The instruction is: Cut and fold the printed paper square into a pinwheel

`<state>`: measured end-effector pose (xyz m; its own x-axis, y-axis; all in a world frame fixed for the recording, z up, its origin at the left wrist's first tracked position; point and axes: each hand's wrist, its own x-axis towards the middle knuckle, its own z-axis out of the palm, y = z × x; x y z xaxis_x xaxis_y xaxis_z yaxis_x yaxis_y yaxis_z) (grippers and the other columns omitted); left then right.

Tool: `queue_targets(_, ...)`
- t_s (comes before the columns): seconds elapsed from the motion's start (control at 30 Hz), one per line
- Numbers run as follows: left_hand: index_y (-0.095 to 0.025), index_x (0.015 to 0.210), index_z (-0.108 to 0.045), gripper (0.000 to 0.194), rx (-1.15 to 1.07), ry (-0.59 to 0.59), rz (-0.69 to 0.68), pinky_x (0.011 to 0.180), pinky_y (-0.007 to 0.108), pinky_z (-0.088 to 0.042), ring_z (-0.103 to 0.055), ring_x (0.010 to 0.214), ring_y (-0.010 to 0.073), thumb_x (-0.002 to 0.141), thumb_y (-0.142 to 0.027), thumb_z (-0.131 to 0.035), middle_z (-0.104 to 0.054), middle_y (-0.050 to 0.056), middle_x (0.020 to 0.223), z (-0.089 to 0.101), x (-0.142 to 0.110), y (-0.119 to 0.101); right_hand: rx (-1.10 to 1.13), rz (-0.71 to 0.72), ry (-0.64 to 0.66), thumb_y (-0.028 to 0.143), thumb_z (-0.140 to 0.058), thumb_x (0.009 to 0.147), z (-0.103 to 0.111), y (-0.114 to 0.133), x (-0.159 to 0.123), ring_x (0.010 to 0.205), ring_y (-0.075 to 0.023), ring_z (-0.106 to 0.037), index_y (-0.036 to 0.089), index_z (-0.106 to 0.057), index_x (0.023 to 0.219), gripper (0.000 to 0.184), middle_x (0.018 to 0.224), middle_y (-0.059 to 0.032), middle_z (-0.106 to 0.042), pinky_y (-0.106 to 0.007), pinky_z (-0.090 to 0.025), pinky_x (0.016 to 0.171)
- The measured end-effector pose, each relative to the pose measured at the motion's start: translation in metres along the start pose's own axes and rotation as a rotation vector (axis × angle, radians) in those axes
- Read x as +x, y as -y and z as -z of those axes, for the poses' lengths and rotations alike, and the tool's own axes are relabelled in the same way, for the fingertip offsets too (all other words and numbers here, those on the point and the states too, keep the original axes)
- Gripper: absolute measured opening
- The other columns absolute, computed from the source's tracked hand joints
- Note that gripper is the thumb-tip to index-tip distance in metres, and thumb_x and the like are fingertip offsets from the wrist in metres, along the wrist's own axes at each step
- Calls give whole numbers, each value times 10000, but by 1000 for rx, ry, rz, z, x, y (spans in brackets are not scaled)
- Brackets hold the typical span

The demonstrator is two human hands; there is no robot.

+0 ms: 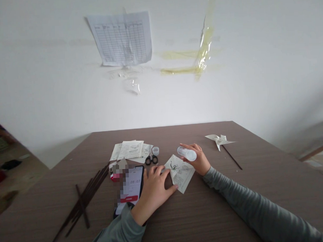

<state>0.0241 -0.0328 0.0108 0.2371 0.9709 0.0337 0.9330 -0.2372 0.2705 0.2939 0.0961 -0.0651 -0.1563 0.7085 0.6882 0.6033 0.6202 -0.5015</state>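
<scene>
A printed square of paper (183, 173) lies turned on the table with its left corner under my left hand (155, 184). That hand is open, its fingers spread over the paper's left edge and the tabletop. My right hand (201, 161) is closed around a translucent white glue stick (188, 154) above the paper's upper right side. Whether the stick touches the paper I cannot tell. Beyond my left fingertips are black-handled scissors (151, 159) and a small clear cap (155, 150).
A stack of printed sheets (132, 149) lies at the back left. A phone showing a timer (132, 184) is beside my left wrist. Several dark sticks (86, 197) lie farther left. At the right rests a paper pinwheel (218, 140) on a dark stick. A wall rises behind the table.
</scene>
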Motion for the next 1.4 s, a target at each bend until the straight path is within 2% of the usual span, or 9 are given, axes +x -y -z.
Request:
queue_targets(0.2, -336, 1631, -911, 560, -14, -30, -13, 1508, 868, -476, -681, 1737, 551, 1090, -475, -959, -826, 169, 1788, -1, -1, 2, -90, 9, -79, 179, -883, 979, 5, -12, -1, 1282, -438, -886, 406, -977, 1566, 636, 1319, -147, -917, -707, -633, 1335)
queue_targets(0.37, -350, 1643, -913, 572, -4, -18, -12, 1517, 848, -468, -672, 1747, 557, 1092, -497, -956, -823, 162, 1805, 0, -1, 2, -56, -52, -88, 112, -757, 920, 5, -22, 2, 1284, -433, -917, 396, -956, 1574, 740, 1322, -119, -962, -690, -708, 1255)
queue_targets(0.47, -340, 1642, -920, 585, -20, -13, -5, 1522, 871, -455, -675, 1755, 564, 1081, -496, -978, -824, 171, 1807, 2, -2, 1, 56, -62, -82, 99, -733, 881, 5, -25, 4, 1347, -417, -917, 345, -904, 1626, 803, 1419, -122, -967, -612, -756, 1213)
queue_targets(0.67, -313, 1670, -910, 593, -30, 8, 0, 1537, 882, -433, -661, 1781, 561, 1100, -466, -969, -812, 183, 1831, 6, -2, -2, 137, -94, -117, 190, -707, 1028, 3, -28, 5, 1228, -355, -923, 320, -915, 1603, 626, 1355, -128, -914, -543, -784, 1172)
queue_targets(0.87, -325, 1670, -911, 592, -18, 5, -1, 1533, 869, -450, -668, 1778, 556, 1097, -457, -978, -822, 173, 1821, 7, -2, -3, 135, -20, -117, 316, -726, 1162, 0, -31, 4, 1297, -374, -900, 344, -999, 1469, 412, 1546, -180, -841, -600, -779, 1186)
queue_targets(1.03, -333, 1677, -909, 586, -5, 9, 8, 1533, 858, -458, -660, 1789, 549, 1108, -459, -967, -815, 161, 1837, 8, -3, -3, 130, 32, -62, 264, -762, 1147, 7, -33, 6, 1268, -372, -916, 413, -1022, 1405, 396, 1473, -145, -869, -658, -758, 1229)
queue_targets(1.17, -334, 1687, -908, 592, -1, 10, 2, 1533, 874, -452, -658, 1788, 562, 1114, -472, -962, -810, 163, 1844, 7, -2, -3, 118, 22, -73, 268, -791, 1129, 9, -31, 7, 1314, -399, -903, 401, -1029, 1399, 384, 1414, -162, -873, -670, -751, 1251)
queue_targets(1.27, -313, 1718, -891, 613, 1, 25, -2, 1535, 874, -445, -641, 1803, 567, 1128, -473, -944, -791, 177, 1867, 7, -2, -2, 169, 16, -96, 322, -766, 1162, 6, -28, 7, 1305, -382, -898, 366, -1032, 1375, 344, 1441, -178, -852, -649, -768, 1225)
queue_targets(1.4, -290, 1720, -888, 625, -15, 26, 3, 1540, 894, -428, -638, 1808, 570, 1122, -458, -953, -789, 186, 1867, 8, -2, -2, 211, -1, -156, 467, -873, 1131, 5, -22, 9, 1350, -392, -860, 331, -1016, 1167, 201, 1483, -167, -812, -682, -757, 1232)
